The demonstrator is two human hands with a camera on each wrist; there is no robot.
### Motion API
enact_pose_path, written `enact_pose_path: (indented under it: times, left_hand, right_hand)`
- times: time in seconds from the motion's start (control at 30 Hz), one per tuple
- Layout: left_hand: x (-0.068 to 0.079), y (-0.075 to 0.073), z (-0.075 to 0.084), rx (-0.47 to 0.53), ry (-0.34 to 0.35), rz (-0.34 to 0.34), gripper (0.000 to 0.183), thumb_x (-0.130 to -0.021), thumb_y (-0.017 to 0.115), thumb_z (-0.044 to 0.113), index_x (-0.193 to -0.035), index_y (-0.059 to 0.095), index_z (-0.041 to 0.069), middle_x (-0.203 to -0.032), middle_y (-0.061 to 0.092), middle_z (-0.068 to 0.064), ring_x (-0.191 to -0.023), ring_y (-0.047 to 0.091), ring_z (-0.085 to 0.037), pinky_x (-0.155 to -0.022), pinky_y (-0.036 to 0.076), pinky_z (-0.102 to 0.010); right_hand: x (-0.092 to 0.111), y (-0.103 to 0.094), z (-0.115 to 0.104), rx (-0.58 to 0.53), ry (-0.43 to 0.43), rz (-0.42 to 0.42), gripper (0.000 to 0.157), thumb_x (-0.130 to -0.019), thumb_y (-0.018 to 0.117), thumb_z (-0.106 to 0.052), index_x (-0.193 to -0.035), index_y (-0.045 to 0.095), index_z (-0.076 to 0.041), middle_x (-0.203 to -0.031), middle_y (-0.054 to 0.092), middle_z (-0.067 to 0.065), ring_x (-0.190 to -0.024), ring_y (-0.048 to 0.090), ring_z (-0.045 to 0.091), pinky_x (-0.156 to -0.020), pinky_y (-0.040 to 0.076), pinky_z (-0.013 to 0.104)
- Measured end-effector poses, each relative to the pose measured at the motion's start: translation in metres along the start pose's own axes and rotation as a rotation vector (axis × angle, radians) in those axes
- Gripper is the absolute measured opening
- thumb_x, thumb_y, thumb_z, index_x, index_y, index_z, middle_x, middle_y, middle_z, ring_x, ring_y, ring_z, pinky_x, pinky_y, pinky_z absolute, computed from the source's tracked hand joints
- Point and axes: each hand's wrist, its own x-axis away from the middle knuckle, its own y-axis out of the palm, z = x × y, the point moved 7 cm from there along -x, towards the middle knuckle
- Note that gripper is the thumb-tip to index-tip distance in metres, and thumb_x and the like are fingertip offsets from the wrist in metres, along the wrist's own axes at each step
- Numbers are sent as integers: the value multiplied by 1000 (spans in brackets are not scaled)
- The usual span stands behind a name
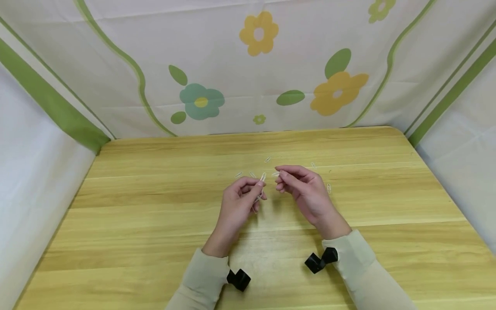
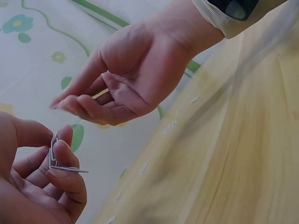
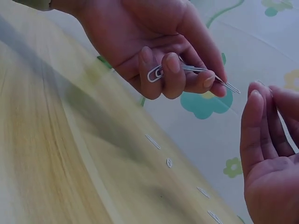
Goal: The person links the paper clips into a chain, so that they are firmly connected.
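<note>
Between thumb and fingers my left hand (image 1: 239,201) pinches a short chain of linked white paper clips (image 3: 187,68). One clip of it sticks up past the fingertips, and another hangs across the lower fingers. Facing it, a small gap to the right, my right hand (image 1: 308,189) pinches a single white paper clip (image 1: 276,174) by one end. Only the tip of that clip shows in the right wrist view; the fingers hide the rest. Both hands are raised above the wooden table (image 1: 135,241).
Several loose white paper clips lie on the table beyond and beside the hands, among them one clip (image 1: 328,188) by the right wrist and another clip (image 1: 268,159) farther back. A flowered white cloth (image 1: 232,64) stands behind the table, with cloth at both sides.
</note>
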Motion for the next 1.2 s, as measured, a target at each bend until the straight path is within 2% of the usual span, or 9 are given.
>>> enact_pose_path:
  times: [0.17,0.33,0.47,0.73,0.97,1.2]
  left_hand:
    - [-2,3,2,-16,1,9,17,-106,70,16,-112,73,0,-84,72,-4,-61,55,-13,-56,48,-22]
    - [-2,4,-1,-40,2,24,18,-105,70,13,-112,72,-4,-82,72,-5,-59,55,-13,-56,48,-22]
    - [-1,6,-3,-34,-2,23,18,-105,70,12,-112,71,-5,-81,72,-5,-59,55,-12,-56,48,-21]
    - [0,7,-5,-22,-8,25,15,-105,69,11,-111,72,-1,-83,70,-4,-61,53,-12,-57,48,-22]
    - [1,9,-9,-20,-19,11,15,-105,70,12,-109,73,-2,-84,71,-8,-62,53,-12,-58,48,-22]
    - [0,12,-10,-21,-32,-10,17,-104,72,13,-108,73,-3,-80,70,-2,-62,54,-12,-58,47,-21]
  right_hand:
    - [-2,2,-4,50,-32,-10,24,-106,63,0,-109,82,-15,-101,82,0,-88,79,12,-85,65,27]
    - [-2,2,-6,246,-24,31,16,-103,66,2,-116,75,-3,-104,78,0,-90,77,13,-88,66,31]
    - [-1,2,-6,374,-9,57,26,-103,66,1,-128,66,7,-102,73,0,-89,75,14,-86,65,31]
    - [-1,2,-4,482,60,2,41,-102,69,0,-141,57,0,-98,76,-2,-86,76,15,-83,64,32]
    - [-2,0,-2,541,79,17,27,-103,68,-3,-129,62,2,-105,73,11,-87,74,16,-81,63,30]
    - [-3,-3,-2,573,53,45,22,-101,72,-4,-123,70,0,-109,71,18,-90,73,15,-85,63,30]
